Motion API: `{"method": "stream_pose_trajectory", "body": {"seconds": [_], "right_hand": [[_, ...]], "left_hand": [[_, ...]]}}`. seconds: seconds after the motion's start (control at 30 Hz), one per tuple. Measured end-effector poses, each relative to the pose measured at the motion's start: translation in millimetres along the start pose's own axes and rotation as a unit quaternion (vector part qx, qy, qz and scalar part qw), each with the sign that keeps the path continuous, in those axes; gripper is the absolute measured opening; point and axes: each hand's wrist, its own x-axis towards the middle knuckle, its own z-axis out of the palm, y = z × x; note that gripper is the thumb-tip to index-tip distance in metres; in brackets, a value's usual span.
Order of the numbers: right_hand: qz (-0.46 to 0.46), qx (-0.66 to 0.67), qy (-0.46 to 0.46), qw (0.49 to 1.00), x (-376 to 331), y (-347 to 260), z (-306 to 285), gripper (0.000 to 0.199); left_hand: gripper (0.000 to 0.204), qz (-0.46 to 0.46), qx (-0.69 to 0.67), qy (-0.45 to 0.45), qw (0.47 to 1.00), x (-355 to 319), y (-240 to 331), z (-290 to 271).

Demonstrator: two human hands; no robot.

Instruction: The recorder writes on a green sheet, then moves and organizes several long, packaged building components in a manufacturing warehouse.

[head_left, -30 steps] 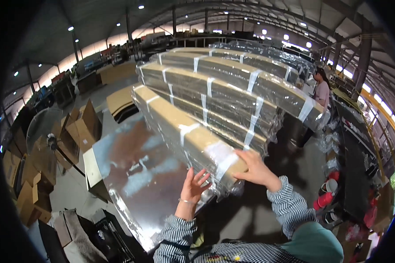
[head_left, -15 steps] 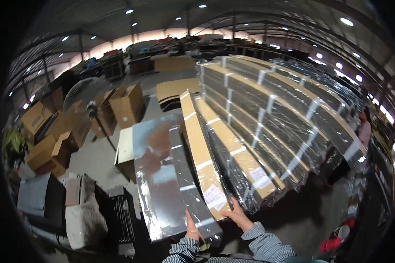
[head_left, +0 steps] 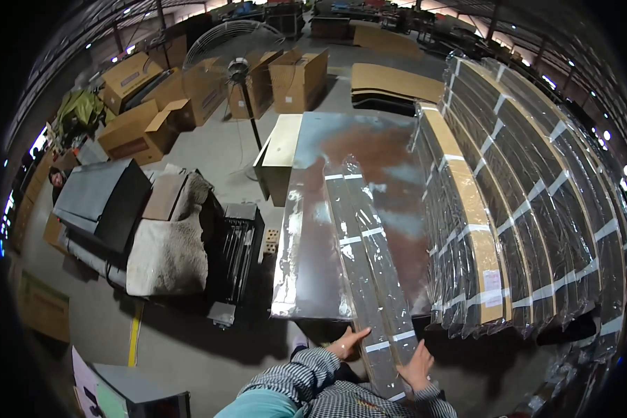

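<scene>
Two long dark-grey strips in clear plastic, a wrapped pack with white tape bands, lie lengthwise on the shiny, brown-and-blue reflecting top of a table. The near end juts past the table's front edge toward my body. My left hand grips the left edge of this pack near that end, thumb on top. On the opposite edge, slightly nearer me, my right hand holds on, its lower fingers partly hidden. A similar wrapped pack with a tan cardboard edge and white label stands to the right.
A row of tall plastic-wrapped packs fills the right side. To the left stand a fan, several cardboard boxes, a grey box and a cloth-draped item. Flat cardboard sheets are stacked at the back.
My view has swung left and down. The pack at my hands, formerly showing a tan labelled edge beside a dark strip, now shows two dark strips lying flat on the table.
</scene>
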Motion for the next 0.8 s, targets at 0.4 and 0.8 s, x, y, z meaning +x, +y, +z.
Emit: {"method": "stream_pose_trajectory", "body": {"seconds": [0.4,0.8], "right_hand": [[-0.121,0.177,-0.154,0.965,9.6,-64.0,-5.8,0.085],[-0.382,0.096,-0.146,0.908,108.1,-254.0,-26.9,0.102]], "left_hand": [[0.096,0.172,-0.037,0.088,0.98,-42.7,-36.8,-65.7],[0.089,0.102,-0.362,0.139,0.916,-171.3,22.5,-185.7]]}}
